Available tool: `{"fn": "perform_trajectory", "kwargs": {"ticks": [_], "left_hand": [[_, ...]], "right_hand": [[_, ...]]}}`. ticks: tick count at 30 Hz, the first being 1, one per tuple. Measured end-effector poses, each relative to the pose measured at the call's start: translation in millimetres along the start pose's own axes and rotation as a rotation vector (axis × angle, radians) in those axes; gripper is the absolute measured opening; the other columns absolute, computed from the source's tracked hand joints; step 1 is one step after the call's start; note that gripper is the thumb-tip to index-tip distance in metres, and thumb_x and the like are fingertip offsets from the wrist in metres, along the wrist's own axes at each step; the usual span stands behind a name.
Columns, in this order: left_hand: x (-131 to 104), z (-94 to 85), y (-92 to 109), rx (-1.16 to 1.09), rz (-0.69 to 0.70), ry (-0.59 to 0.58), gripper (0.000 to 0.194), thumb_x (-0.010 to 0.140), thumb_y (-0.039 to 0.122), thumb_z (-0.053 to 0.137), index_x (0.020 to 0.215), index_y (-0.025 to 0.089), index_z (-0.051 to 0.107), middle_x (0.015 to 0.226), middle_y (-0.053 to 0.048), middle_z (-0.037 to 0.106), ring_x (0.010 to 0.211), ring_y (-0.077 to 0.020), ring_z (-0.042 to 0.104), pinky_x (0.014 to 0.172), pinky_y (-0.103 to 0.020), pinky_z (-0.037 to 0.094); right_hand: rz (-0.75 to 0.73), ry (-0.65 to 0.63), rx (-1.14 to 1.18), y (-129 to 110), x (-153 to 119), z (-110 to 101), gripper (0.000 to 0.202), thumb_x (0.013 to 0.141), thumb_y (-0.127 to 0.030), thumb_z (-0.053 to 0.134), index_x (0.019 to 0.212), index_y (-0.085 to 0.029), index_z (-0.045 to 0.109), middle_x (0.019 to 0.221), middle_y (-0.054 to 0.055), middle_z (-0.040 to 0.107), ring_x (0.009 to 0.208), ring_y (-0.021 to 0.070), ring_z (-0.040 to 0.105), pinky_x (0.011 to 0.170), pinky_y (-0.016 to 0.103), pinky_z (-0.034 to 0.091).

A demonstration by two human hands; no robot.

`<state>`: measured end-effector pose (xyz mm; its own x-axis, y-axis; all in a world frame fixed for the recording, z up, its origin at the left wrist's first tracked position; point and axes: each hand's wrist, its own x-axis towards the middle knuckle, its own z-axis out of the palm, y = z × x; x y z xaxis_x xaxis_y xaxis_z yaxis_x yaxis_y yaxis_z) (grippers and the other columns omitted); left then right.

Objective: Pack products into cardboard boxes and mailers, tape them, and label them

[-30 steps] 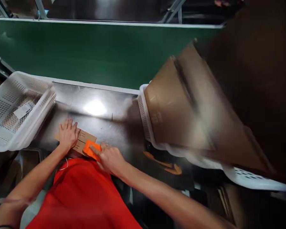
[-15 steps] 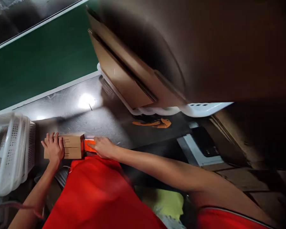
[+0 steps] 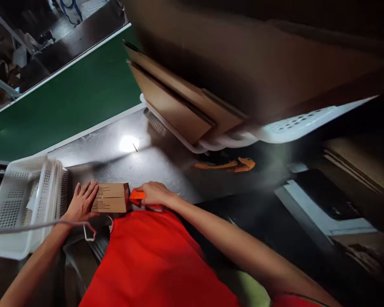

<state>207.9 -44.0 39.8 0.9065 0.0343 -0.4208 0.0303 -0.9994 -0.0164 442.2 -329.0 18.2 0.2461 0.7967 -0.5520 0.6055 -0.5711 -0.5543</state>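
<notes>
A small brown cardboard box (image 3: 110,198), printed with dark text, lies on the metal table close to my red clothing. My left hand (image 3: 81,202) holds its left end, fingers stretched along the far side and thumb at the near side. At the box's right end my right hand (image 3: 155,194) is closed around a bright orange object (image 3: 137,196). Most of that object is hidden by the hand, so its kind is unclear. A narrow gap separates it from the box.
Stacked white perforated baskets (image 3: 22,200) stand at the left. Large cardboard sheets (image 3: 173,106) lean in a white basket (image 3: 291,130) at the right. An orange-handled tool (image 3: 243,164) lies beneath it. Behind the metal table (image 3: 115,136) runs a green panel (image 3: 77,89).
The view has shifted, moving the scene rightward in the picture. My left hand has slid from the top of the box to its left end. The orange object now sits slightly away from the box.
</notes>
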Motion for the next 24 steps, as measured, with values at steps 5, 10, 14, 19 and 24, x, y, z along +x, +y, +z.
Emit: {"fn": "perform_trajectory", "kwargs": {"ticks": [5,10,14,19,24], "left_hand": [[1.4,7.1,26.6,-0.118,-0.186,0.085,0.12,0.066,0.08,0.079,0.166,0.023,0.044,0.167,-0.021,0.046,0.145,-0.0457,0.044,0.12,-0.058,0.031],[8.0,25.6,85.2,-0.322,-0.445,0.258,0.114,0.068,0.075,0.082,0.163,0.022,0.048,0.163,-0.023,0.047,0.14,-0.0475,0.047,0.117,-0.063,0.034],[0.2,19.5,83.5,-0.814,-0.468,0.54,0.081,0.08,0.068,0.077,0.145,0.021,0.063,0.158,-0.019,0.053,0.144,-0.0382,0.05,0.122,-0.057,0.038],[-12.5,8.2,83.9,-1.878,-0.445,0.309,0.064,0.09,0.074,0.064,0.112,0.014,0.07,0.108,-0.014,0.075,0.092,-0.0222,0.074,0.08,-0.036,0.061],[-27.3,10.5,103.3,-2.407,-0.403,0.038,0.055,0.077,0.064,0.086,0.098,0.015,0.072,0.088,-0.004,0.073,0.069,-0.0111,0.066,0.066,-0.023,0.054]], "right_hand": [[0.146,0.229,0.221,40.5,-44.6,26.0,0.062,0.084,-0.036,0.072,0.145,-0.029,0.07,0.111,0.007,0.083,0.1,0.0275,0.077,0.081,0.03,0.052],[0.213,0.611,0.387,39.9,-65.1,42.9,0.066,0.086,-0.039,0.068,0.15,-0.021,0.065,0.128,0.013,0.077,0.112,0.0278,0.074,0.098,0.037,0.056],[-0.003,0.672,0.422,-2.5,-72.9,48.7,0.068,0.085,-0.037,0.07,0.15,-0.017,0.064,0.115,0.01,0.075,0.101,0.0249,0.073,0.095,0.038,0.059],[-0.222,0.646,0.243,-58.1,-75.5,74.0,0.062,0.09,-0.032,0.068,0.151,-0.024,0.063,0.11,0.008,0.071,0.099,0.0244,0.072,0.091,0.04,0.062],[-0.28,0.64,0.08,-76.8,-79.0,111.2,0.063,0.093,-0.022,0.062,0.155,-0.03,0.058,0.105,0.008,0.068,0.094,0.025,0.071,0.086,0.04,0.064]]}}
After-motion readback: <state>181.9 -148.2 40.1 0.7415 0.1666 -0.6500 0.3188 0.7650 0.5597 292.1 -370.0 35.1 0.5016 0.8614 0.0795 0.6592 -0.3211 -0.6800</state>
